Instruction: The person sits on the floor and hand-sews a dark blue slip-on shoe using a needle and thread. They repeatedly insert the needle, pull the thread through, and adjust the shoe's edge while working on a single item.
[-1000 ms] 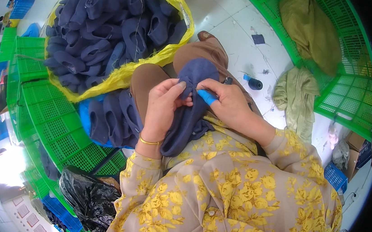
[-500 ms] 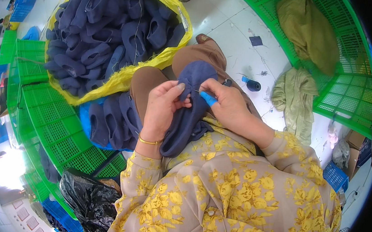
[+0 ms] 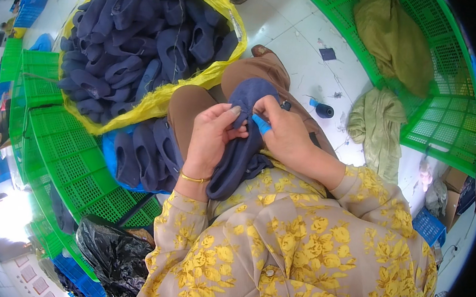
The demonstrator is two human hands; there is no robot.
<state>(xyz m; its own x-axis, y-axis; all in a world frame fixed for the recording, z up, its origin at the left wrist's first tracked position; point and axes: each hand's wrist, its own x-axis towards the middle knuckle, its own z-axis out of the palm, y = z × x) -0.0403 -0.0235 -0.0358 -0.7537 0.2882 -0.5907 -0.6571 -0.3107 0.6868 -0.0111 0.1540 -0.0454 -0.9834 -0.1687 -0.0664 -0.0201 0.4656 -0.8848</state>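
Head view: the left hand [image 3: 212, 133] pinches a soft navy fabric slipper [image 3: 239, 155]; the right hand [image 3: 287, 131] touches it, grip unclear. Far left, a yellow plastic sack [image 3: 150, 100] holds similar slippers [image 3: 170, 48].

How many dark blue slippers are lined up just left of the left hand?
3 show near the yellow sack: the leftmost slipper, the middle slipper and the rightmost slipper, nearest the left hand. Others may be hidden underneath.

1 navy slipper [image 3: 242, 155] | puckered between left hand [image 3: 211, 131] and right hand [image 3: 287, 133] | rounded end beyond hands | longer end slants below them
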